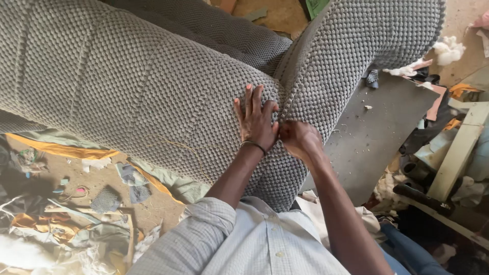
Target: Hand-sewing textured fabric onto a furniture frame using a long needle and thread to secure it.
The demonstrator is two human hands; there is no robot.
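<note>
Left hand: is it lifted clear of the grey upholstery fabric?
No. The left hand lies flat with fingers spread on the grey upholstery fabric, beside the seam where the right hand pinches.

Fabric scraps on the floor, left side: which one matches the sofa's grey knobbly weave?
The small grey textured scrap, lying on the dirt floor below the sofa. The scraps beside it are smooth: orange cloth and a plain blue-grey piece.

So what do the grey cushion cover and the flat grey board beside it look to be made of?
Cushion cover: thick woven upholstery fabric, matte, judging by its bumpy, bead-like weave and stitched seams. Board: seemingly rigid sheet, perhaps painted wood or fibreboard; smooth, dull, straight-edged.
</note>
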